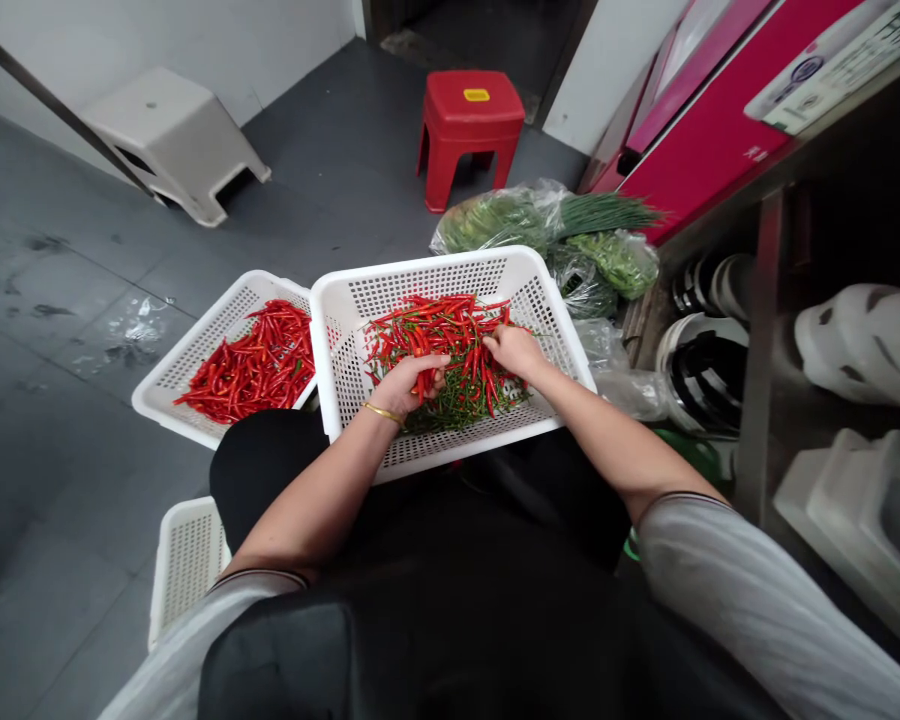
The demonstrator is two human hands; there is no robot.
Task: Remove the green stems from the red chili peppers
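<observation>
A white plastic basket (547,290) rests on my lap, filled with red chillies with green stems (442,335) and loose stems at the near side. My left hand (411,385), a gold bangle on its wrist, is curled round several red chillies inside this basket. My right hand (514,350) is closed on a chilli in the pile's right part. To the left a second white basket (195,350) holds stemless red chillies (259,365).
A third white basket (184,560) stands by my left knee. Bagged green vegetables (555,225) lie beyond the baskets. A red stool (469,125) and a white stool (176,140) stand on the grey floor. Shelves with metal pots (701,345) are at right.
</observation>
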